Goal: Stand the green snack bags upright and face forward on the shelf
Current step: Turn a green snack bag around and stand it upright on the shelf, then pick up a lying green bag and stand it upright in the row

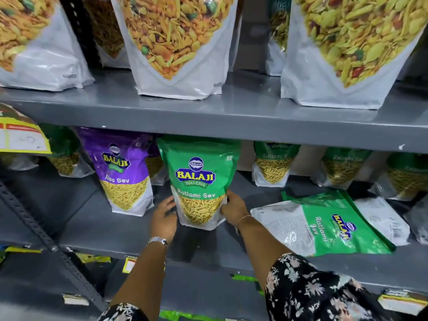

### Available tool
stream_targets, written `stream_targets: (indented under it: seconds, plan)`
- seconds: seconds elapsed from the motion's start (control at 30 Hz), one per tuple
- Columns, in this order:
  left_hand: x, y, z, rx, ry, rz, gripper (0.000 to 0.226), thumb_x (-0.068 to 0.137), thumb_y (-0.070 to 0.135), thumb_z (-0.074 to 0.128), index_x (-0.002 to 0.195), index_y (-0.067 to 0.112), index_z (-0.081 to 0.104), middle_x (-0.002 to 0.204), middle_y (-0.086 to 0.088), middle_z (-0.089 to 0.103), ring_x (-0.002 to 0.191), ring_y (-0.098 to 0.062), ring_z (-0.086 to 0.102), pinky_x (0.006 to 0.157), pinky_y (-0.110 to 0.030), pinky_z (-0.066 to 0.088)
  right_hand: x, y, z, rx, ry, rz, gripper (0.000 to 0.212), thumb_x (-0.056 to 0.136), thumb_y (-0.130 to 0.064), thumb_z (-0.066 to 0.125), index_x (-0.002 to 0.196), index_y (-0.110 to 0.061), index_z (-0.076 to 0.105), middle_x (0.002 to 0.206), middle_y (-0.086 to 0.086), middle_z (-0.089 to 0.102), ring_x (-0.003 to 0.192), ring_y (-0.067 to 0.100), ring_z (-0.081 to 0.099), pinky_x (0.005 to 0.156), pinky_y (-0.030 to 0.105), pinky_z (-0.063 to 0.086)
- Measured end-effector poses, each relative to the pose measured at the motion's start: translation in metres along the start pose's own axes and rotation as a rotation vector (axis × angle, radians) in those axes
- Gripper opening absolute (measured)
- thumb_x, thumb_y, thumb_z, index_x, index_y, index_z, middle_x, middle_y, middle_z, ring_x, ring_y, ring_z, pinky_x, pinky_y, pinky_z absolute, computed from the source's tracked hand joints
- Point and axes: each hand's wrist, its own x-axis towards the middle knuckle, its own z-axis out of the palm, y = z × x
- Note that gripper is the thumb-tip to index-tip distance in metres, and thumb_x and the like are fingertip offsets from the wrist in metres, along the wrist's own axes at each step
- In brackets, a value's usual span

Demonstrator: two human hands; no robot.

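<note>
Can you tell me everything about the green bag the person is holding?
The green snack bag is a shiny plastic pouch, green on top and white at the bottom, with yellow sev pictured there. It reads "Balaji Wafers" and "Ratlami Sev". It stands upright, front facing out, on the grey shelf, right of a purple bag. The left hand and right hand hold its lower sides.

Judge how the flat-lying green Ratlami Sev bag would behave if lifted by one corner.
The lying green bag would probably flop and sag: it is a wrinkled soft pouch. Its glossy film looks slippery. It likely feels light for its size, holding thin sev like the upright bag.
</note>
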Motion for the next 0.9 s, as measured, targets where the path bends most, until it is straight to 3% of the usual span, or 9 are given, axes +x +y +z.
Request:
stream_targets:
  seconds: [0.1, 0.37, 0.53, 0.6, 0.67, 0.77, 0.9]
  plan:
    - [-0.005, 0.004, 0.002, 0.014, 0.056, 0.01, 0.048, 0.08, -0.021, 0.034, 0.121, -0.003, 0.052, 0.12, -0.023, 0.058, 0.098, -0.022, 0.053, 0.088, -0.033, 0.04, -0.005, -0.004, 0.002, 0.029, 0.029, 0.005, 0.05, 0.085, 0.009, 0.036, 0.126, -0.01, 0.057, 0.129, 0.015, 0.06, 0.12, 0.031, 0.054, 0.088, 0.023, 0.039]
    - [-0.008, 0.004, -0.005, 0.102, 0.034, 0.01, 0.054, 0.078, -0.019, 0.036, 0.127, 0.0, 0.05, 0.127, -0.023, 0.058, 0.104, -0.024, 0.056, 0.101, -0.046, 0.044, -0.013, -0.004, 0.008, 0.005, 0.021, -0.024, 0.05, 0.086, 0.006, 0.037, 0.127, -0.014, 0.056, 0.13, 0.016, 0.06, 0.12, 0.031, 0.055, 0.091, 0.026, 0.041]
    - [-0.019, 0.013, -0.002, 0.1, 0.03, -0.003, 0.051, 0.081, -0.02, 0.037, 0.128, -0.002, 0.046, 0.133, -0.023, 0.052, 0.107, -0.024, 0.052, 0.094, -0.033, 0.04, -0.019, -0.008, 0.0, -0.108, -0.078, -0.059, 0.056, 0.086, -0.001, 0.044, 0.14, -0.019, 0.037, 0.135, 0.017, 0.055, 0.123, 0.035, 0.052, 0.098, 0.034, 0.043]
    - [-0.026, 0.011, -0.007, 0.239, 0.135, -0.023, 0.046, 0.084, -0.012, 0.043, 0.128, -0.001, 0.048, 0.133, -0.019, 0.053, 0.115, -0.03, 0.054, 0.095, -0.033, 0.039, -0.029, -0.007, -0.011, -0.128, -0.076, -0.114, 0.066, 0.082, 0.003, 0.047, 0.142, -0.018, 0.033, 0.13, 0.018, 0.056, 0.119, 0.035, 0.054, 0.094, 0.033, 0.045]
    - [-0.034, 0.007, -0.011, 0.416, 0.275, -0.074, 0.041, 0.085, -0.003, 0.046, 0.125, 0.001, 0.053, 0.128, -0.022, 0.058, 0.118, -0.039, 0.054, 0.098, -0.039, 0.041, -0.043, 0.001, -0.036, -0.127, 0.052, -0.203, 0.066, 0.075, 0.011, 0.046, 0.136, -0.014, 0.043, 0.121, 0.017, 0.061, 0.112, 0.032, 0.058, 0.091, 0.033, 0.047]
    - [-0.056, 0.01, 0.011, 0.474, 0.317, -0.174, 0.032, 0.086, 0.003, 0.046, 0.116, -0.002, 0.058, 0.121, -0.033, 0.059, 0.113, -0.048, 0.053, 0.096, -0.045, 0.041, -0.058, 0.028, -0.097, -0.227, 0.366, -0.273, 0.059, 0.062, 0.014, 0.046, 0.113, -0.011, 0.062, 0.108, 0.015, 0.066, 0.105, 0.031, 0.06, 0.088, 0.037, 0.051]
    - [-0.089, 0.023, 0.068, 0.385, 0.27, -0.203, 0.024, 0.085, 0.002, 0.048, 0.106, -0.007, 0.055, 0.118, -0.036, 0.058, 0.111, -0.048, 0.054, 0.094, -0.045, 0.042, -0.073, 0.054, -0.192, -0.385, 0.737, 0.062, 0.04, 0.07, -0.002, 0.059, 0.11, -0.001, 0.056, 0.111, 0.026, 0.058, 0.106, 0.044, 0.055, 0.085, 0.046, 0.047]
